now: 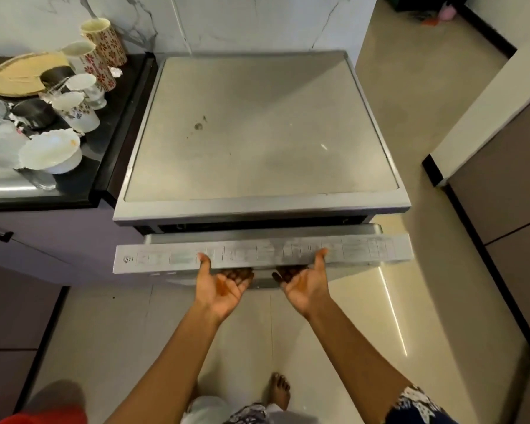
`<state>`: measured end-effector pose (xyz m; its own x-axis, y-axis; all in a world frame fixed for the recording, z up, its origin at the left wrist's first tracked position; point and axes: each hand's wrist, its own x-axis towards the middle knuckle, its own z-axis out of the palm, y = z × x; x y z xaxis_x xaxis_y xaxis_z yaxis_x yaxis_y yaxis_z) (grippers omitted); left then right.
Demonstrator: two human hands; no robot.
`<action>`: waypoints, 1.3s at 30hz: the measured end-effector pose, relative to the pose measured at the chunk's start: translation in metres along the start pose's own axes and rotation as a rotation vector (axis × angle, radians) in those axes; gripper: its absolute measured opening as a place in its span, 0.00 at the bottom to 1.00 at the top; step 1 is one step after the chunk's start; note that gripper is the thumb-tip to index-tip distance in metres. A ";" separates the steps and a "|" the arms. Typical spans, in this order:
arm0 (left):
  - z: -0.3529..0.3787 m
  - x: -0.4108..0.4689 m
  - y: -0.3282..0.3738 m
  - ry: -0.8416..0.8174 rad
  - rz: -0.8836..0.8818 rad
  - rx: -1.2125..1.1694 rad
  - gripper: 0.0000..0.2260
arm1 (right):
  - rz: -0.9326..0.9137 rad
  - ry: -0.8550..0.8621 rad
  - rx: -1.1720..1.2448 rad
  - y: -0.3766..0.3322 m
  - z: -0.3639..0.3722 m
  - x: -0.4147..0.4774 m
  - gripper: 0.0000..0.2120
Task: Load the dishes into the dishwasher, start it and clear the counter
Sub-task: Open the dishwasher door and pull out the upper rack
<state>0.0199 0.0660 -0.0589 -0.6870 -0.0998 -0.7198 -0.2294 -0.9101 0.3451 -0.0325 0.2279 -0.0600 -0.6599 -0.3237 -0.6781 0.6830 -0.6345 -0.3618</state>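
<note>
The left hand (224, 286) and right hand (304, 285), palms up, grip the flat brushed-steel dishwasher door (257, 257) above glossy cream floor tiles (129, 332).

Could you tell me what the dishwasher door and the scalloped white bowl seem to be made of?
Dishwasher door: probably brushed stainless steel, going by its grey streaked sheen. Scalloped white bowl: likely glazed ceramic or opal glass; glossy and opaque.

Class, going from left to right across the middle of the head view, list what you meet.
white bowl → black counter → dishwasher top → floor → cabinet
</note>
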 end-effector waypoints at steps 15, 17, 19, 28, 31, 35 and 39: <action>-0.005 -0.007 0.057 0.228 1.032 2.061 0.22 | -0.942 0.084 -2.040 -0.048 0.024 -0.002 0.19; 0.001 0.005 0.064 0.189 0.902 2.266 0.35 | -0.826 0.033 -2.302 -0.047 0.028 0.013 0.26; -0.001 0.012 0.068 0.171 0.856 2.303 0.44 | -0.778 0.027 -2.407 -0.046 0.027 0.021 0.31; -0.054 -0.017 0.028 0.103 0.790 2.301 0.46 | -0.737 -0.001 -2.390 -0.005 -0.024 -0.013 0.45; -0.080 -0.036 0.007 0.051 0.735 2.316 0.52 | -0.641 -0.038 -2.413 0.015 -0.047 -0.034 0.41; -0.122 -0.059 -0.030 0.002 0.609 2.433 0.46 | -0.470 -0.104 -2.516 0.048 -0.084 -0.056 0.44; -0.193 -0.074 -0.090 -0.006 0.537 2.509 0.42 | -0.513 -0.091 -2.557 0.114 -0.158 -0.081 0.46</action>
<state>0.2248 0.0781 -0.1528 -0.9171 -0.0396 -0.3968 -0.0927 0.9890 0.1155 0.1486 0.2925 -0.1476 -0.7536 -0.5407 -0.3737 -0.5432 0.8325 -0.1091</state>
